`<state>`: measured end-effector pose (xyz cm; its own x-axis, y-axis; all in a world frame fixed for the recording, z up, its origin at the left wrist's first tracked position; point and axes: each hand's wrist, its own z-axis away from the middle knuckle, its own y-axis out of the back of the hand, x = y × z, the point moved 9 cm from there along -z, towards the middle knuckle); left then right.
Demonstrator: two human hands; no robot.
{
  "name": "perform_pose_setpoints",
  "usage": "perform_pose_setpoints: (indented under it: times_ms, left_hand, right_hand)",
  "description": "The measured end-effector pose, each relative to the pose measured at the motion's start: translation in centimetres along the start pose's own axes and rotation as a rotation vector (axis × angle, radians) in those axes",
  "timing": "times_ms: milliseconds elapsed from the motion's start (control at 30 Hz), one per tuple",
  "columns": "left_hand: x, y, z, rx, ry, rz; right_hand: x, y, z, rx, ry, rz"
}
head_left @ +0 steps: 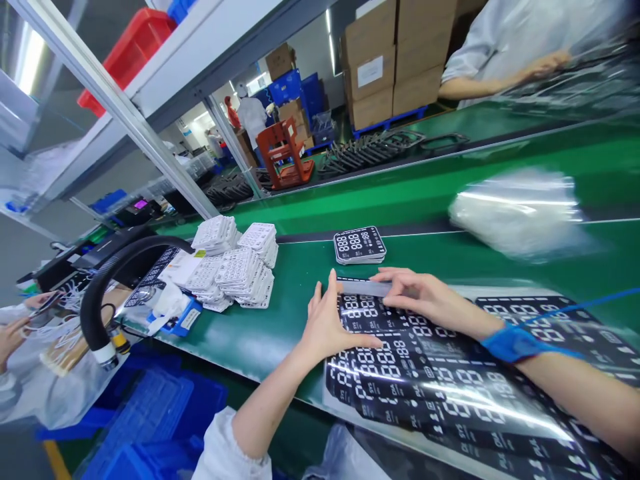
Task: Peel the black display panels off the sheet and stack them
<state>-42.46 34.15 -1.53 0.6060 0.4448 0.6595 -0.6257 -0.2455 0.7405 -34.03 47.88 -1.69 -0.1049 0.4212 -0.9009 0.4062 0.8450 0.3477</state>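
Observation:
A large glossy black sheet (450,380) printed with white digit displays lies on the green work surface (280,313) in front of me. My left hand (327,320) rests flat on its left edge, fingers stretched out. My right hand (425,297), with a blue wrist strap (515,343), pinches a thin grey strip (363,287) at the sheet's top left corner. Just beyond the strip sits a small stack of black display panels (359,245).
Stacks of white panels (235,263) lie to the left, beside a black hose (107,287). A blurred clear plastic bag (520,210) lies on the green conveyor (410,187). Another person's arm (500,77) reaches in at the top right. Blue crates (150,413) stand below.

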Motion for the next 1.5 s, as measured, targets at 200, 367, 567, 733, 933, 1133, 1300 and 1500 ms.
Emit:
perform_pose_setpoints:
  times_ms: [200,367,567,733,933,1133,1300,1500]
  left_hand:
    - [0.9,0.4,0.8,-0.056,-0.051,-0.081]
    - [0.0,13.5,0.7,0.430,0.024,-0.438]
    - [-4.8,22.2,-1.2,0.054,0.225,-0.578]
    - [-5.2,22.1,-1.3,-0.026,0.199,-0.619]
    - [-0.6,20.7,0.0,0.187,0.127,-0.725]
    - [8.0,12.3,-3.1,0.197,-0.260,0.171]
    - [10.6,-0.1,-6.9,-0.351,0.009,1.239]
    - [11.7,-4.7,-6.9,-0.596,0.099,1.453]
  right_hand:
    - [-0.5,4.0,1.1,0.280,-0.225,-0.733]
    - [-0.8,6.2,2.6,0.386,-0.297,-0.749]
    - [-0.4,7.1,3.5,0.431,-0.317,-0.721]
    - [-0.6,7.6,3.4,0.440,-0.313,-0.688]
    - [-2.2,8.3,3.3,0.466,-0.163,-0.727]
    - [-0.9,8.2,3.0,0.525,-0.191,-0.790]
    - [-1.1,9.5,2.7,0.608,-0.109,-0.680]
    - [-3.1,10.9,3.9,0.727,-0.010,-0.435]
